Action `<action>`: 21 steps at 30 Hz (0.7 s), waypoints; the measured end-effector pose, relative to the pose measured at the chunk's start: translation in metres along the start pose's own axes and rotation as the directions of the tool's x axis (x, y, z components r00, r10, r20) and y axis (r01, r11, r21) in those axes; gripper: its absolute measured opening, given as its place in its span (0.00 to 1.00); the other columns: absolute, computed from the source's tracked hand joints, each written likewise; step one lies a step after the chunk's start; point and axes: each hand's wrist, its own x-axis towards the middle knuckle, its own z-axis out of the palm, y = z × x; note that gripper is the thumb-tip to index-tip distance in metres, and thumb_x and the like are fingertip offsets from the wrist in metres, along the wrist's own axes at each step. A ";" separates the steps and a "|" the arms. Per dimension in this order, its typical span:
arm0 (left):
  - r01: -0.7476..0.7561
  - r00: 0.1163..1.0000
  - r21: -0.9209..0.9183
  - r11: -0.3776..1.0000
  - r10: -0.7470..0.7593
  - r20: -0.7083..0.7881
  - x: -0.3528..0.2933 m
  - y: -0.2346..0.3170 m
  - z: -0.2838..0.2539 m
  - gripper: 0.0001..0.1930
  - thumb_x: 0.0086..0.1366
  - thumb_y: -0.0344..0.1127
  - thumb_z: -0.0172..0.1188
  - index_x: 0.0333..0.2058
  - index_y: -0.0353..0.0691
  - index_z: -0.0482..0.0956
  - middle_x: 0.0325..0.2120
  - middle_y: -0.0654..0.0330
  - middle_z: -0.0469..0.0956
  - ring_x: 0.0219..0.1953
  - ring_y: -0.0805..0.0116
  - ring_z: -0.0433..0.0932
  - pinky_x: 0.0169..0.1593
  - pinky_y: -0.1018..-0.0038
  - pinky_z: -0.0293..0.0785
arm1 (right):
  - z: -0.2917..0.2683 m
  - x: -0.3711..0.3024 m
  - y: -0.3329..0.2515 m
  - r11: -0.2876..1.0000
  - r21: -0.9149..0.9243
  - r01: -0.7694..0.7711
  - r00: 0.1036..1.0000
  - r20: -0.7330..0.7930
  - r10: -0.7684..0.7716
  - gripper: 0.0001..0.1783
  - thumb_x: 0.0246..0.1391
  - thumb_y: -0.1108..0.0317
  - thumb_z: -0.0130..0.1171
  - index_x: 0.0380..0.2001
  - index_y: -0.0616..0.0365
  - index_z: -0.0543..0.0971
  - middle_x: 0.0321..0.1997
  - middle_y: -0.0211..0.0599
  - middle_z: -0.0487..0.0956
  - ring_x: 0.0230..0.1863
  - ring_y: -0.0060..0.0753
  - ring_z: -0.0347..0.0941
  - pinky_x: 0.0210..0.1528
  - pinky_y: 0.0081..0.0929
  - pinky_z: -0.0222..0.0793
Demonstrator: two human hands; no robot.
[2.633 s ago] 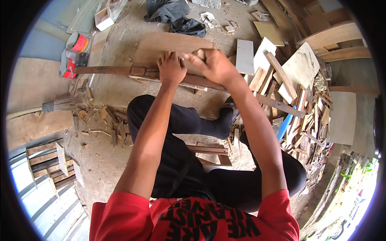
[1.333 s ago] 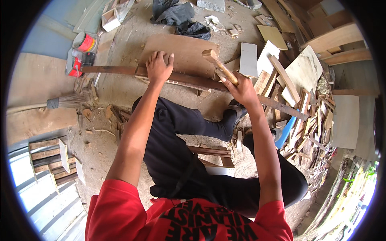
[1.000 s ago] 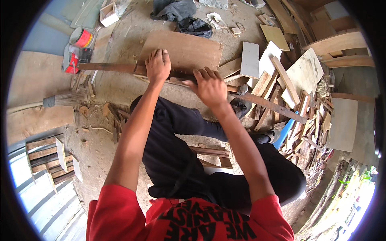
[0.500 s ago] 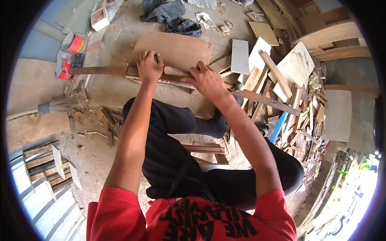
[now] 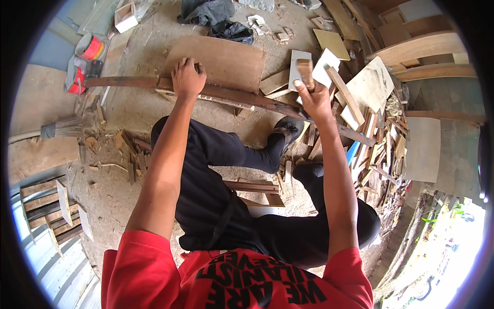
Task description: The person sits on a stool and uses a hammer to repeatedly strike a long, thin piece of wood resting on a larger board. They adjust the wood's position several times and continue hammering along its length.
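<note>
A long dark wooden beam runs from left to right in front of me, over a brown plywood sheet that lies beyond it. My left hand sits at the beam's far edge, over the sheet. Its fingers are curled closed, and whatever is in them is hidden. My right hand is raised near the beam's right part, closed around the wooden handle of a hammer. The handle's end points away from me; the hammer's head is not clearly visible now.
Scrap wood is heaped at the right, with pale boards on it. Red tins stand by the beam's left end. A stick broom lies at the left. Dark bags lie far off. A small wooden frame is between my legs.
My right hand has lifted off the beam and moved right, turning the hammer's handle from lying along the beam to pointing away. My left hand has shifted slightly left, still closed.
</note>
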 end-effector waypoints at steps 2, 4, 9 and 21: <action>0.000 1.000 0.002 1.000 0.000 0.009 -0.002 -0.001 -0.001 0.12 0.66 0.43 0.54 0.39 0.44 0.81 0.46 0.57 0.77 0.54 0.56 0.74 0.58 0.57 0.67 | 0.007 0.000 -0.007 0.981 -0.139 0.136 0.991 0.023 -0.134 0.15 0.62 0.57 0.65 0.35 0.60 0.80 0.16 0.28 0.72 0.19 0.20 0.65 0.23 0.28 0.65; 0.005 1.000 0.001 1.000 -0.005 0.016 -0.001 0.001 -0.003 0.12 0.67 0.42 0.54 0.39 0.44 0.81 0.46 0.57 0.77 0.54 0.56 0.74 0.59 0.57 0.67 | 0.014 0.000 -0.006 0.986 -0.167 0.012 0.991 0.134 0.010 0.13 0.60 0.60 0.67 0.41 0.58 0.81 0.18 0.28 0.71 0.19 0.19 0.64 0.21 0.27 0.62; 0.000 1.000 0.025 1.000 0.000 0.001 -0.002 0.003 -0.003 0.11 0.67 0.41 0.53 0.39 0.42 0.80 0.46 0.56 0.77 0.54 0.55 0.73 0.58 0.57 0.67 | 0.069 0.000 -0.041 0.980 -0.197 -0.040 0.968 0.236 0.087 0.15 0.58 0.59 0.69 0.33 0.61 0.81 0.14 0.29 0.71 0.15 0.19 0.64 0.16 0.29 0.61; -0.047 0.997 0.004 0.999 0.047 -0.055 -0.005 -0.002 -0.002 0.09 0.64 0.39 0.56 0.38 0.43 0.80 0.43 0.56 0.77 0.52 0.55 0.74 0.57 0.58 0.67 | 0.118 0.014 -0.065 0.807 -0.587 0.057 0.941 0.302 0.154 0.33 0.63 0.38 0.52 0.35 0.63 0.81 0.25 0.47 0.82 0.31 0.46 0.83 0.35 0.39 0.80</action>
